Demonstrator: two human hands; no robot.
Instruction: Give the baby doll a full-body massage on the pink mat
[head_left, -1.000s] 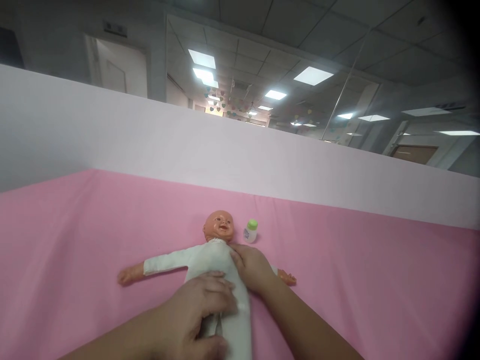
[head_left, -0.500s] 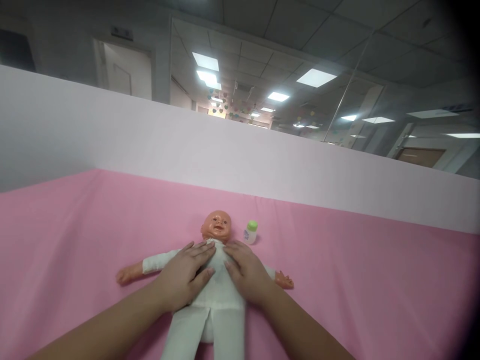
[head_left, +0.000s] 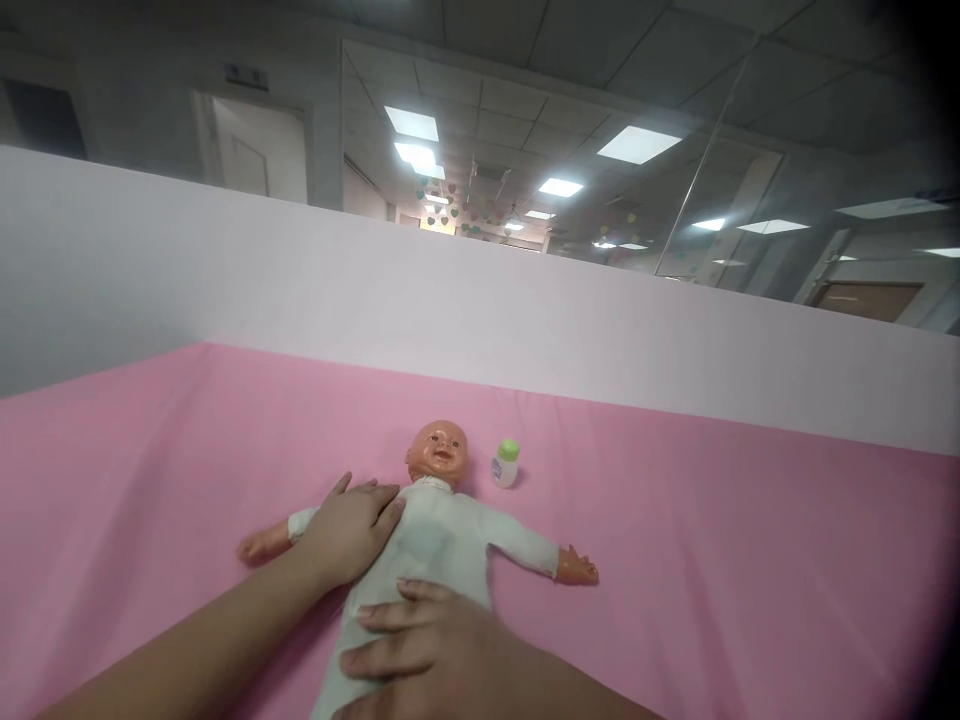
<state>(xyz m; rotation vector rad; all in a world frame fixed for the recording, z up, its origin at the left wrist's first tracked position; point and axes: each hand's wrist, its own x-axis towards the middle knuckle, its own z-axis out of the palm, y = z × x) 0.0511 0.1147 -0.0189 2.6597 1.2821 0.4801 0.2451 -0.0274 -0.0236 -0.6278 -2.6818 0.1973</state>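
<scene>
Head view: a pink sheet (head_left: pixel 750 560) fills most of the lower half of the frame, with soft creases across it. Behind it, a white wall (head_left: pixel 480 310) crosses the middle from the left edge to the right edge. Above that, a glass window (head_left: pixel 517 150) takes up the upper middle, with lit ceiling panels (head_left: pixel 640 144) and small hanging hearts visible in it. A pale door (head_left: pixel 255 150) stands at the upper left.

The doll (head_left: pixel 450 520), dressed in white, lies face up on the sheet at lower centre, its 2 arms stretched out sideways and its lower body running towards the bottom edge. A greyish patch (head_left: pixel 424 540) marks its chest.

At bottom centre, the right hand (head_left: pixel 442 650) is spread wide over the doll's lower body, fingers apart; blur means I cannot tell if it presses down. Left of centre, the left hand (head_left: pixel 349 535) lies flat across the doll's shoulder and upper arm, fingers extended.

Just beside the doll's head (head_left: pixel 439 452), right of centre, is a small bottle (head_left: pixel 505 469) with a green cap (head_left: pixel 509 449).
</scene>
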